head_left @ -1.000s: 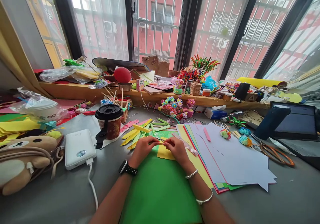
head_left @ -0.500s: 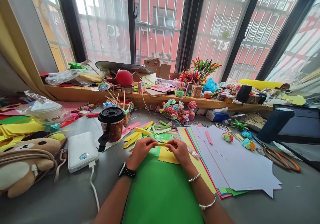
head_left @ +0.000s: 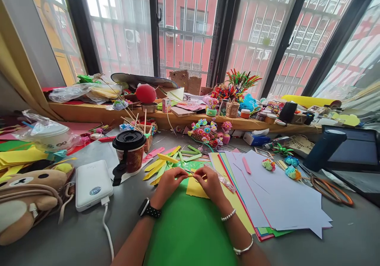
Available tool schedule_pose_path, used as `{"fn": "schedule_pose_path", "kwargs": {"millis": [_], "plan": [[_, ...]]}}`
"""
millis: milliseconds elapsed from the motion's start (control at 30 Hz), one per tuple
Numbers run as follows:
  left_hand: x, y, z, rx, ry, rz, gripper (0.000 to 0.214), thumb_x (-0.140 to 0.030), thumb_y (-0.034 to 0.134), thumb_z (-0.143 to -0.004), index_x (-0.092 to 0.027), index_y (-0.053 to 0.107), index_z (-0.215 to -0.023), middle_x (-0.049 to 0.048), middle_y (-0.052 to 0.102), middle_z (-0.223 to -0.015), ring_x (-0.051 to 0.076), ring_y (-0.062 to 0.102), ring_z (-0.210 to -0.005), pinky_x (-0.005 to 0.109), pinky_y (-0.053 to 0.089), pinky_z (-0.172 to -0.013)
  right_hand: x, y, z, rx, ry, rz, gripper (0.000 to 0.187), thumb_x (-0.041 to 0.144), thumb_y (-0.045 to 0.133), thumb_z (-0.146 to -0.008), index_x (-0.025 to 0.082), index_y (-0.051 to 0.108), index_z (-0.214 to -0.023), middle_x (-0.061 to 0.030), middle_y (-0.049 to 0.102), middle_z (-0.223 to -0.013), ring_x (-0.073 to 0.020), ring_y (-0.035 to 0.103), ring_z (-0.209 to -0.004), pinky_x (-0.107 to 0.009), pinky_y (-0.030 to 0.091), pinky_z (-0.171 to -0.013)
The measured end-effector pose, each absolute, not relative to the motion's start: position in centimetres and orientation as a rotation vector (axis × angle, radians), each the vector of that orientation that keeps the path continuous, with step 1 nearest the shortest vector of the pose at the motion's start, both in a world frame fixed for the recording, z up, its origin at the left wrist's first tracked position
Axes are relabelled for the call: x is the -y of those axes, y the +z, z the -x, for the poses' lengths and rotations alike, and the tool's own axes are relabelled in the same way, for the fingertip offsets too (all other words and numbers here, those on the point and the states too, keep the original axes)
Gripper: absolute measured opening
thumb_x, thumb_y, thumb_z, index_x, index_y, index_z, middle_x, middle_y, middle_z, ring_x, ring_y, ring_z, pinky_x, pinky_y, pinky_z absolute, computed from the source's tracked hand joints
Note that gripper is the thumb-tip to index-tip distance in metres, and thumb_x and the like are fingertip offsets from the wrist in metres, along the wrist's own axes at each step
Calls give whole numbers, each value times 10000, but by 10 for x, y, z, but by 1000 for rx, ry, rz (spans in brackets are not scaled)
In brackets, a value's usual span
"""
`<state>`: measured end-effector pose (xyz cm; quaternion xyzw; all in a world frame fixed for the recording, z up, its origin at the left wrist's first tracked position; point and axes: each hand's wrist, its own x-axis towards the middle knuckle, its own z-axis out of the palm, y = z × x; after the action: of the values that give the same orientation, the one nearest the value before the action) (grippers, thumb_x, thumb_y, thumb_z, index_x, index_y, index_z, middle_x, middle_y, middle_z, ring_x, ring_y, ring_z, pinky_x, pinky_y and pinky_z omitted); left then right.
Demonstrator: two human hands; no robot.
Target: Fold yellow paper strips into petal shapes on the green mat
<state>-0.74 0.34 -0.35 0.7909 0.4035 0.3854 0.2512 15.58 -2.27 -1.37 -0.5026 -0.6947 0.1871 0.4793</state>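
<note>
Between my two hands, above the far part of a green mat (head_left: 190, 230), runs a narrow folded yellow paper strip (head_left: 190, 175). My left hand (head_left: 170, 185) pinches its left end with thumb and forefinger. On the other end, the fingers of my right hand (head_left: 209, 183) are closed; they partly hide the strip. A flat piece of yellow paper (head_left: 196, 189) lies on the mat below my right fingers. Just beyond my left hand are several folded yellow strips (head_left: 154, 166), with green strips (head_left: 192, 157) and pink strips (head_left: 154, 153) near them.
Stacked coloured and white sheets (head_left: 285, 194) lie at right, with paper balls (head_left: 268, 164) on top. A lidded cup (head_left: 130, 155), a white power bank (head_left: 93, 185) and a plush bear (head_left: 29, 194) stand at left. Craft flowers (head_left: 204, 131) sit by the cluttered sill (head_left: 178, 119).
The view has shifted slightly. Both hands keep hold of the yellow strip, their fingertips now a little closer together.
</note>
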Motion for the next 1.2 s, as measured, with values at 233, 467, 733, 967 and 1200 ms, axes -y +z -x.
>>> {"fn": "schedule_pose_path", "kwargs": {"millis": [233,467,733,967,1200], "plan": [[-5,-1,9,-1125,1024,-2097,185,-331,518,-706,-183,625,-728,10,656,-730,149,583,-681,231,422,-625,22,-13,-157,1674,384,1250,137,267,522,-743,167,580,-670,-24,574,-628,-140,523,-569,-254,410,-541],[-8,2,15,-1214,1026,-2067,172,-321,543,-676,-185,646,-689,-3,661,-661,144,575,-611,223,410,-570,21,-14,-159,1655,381,1273,125,250,537,-731,167,574,-645,-15,565,-598,-137,515,-548,-238,394,-509],[-7,0,15,-1202,1075,-2137,157,-309,539,-686,-181,631,-679,9,656,-693,148,578,-648,236,423,-613,20,-16,-161,1643,476,1264,120,276,556,-712,161,572,-684,-38,590,-676,-154,557,-616,-260,448,-562],[-9,-5,13,-1083,1187,-2045,161,-320,551,-689,-185,554,-777,-9,621,-705,130,582,-643,238,456,-628,21,-16,-161,1525,609,1198,176,341,550,-711,169,574,-683,-17,579,-604,-144,570,-529,-261,471,-520],[-9,-5,11,-1061,1147,-2047,147,-310,552,-689,-170,570,-729,11,627,-721,136,581,-667,238,458,-635,23,-15,-160,1510,551,1180,198,364,551,-706,170,576,-677,-24,582,-625,-148,567,-549,-260,463,-525]]}}
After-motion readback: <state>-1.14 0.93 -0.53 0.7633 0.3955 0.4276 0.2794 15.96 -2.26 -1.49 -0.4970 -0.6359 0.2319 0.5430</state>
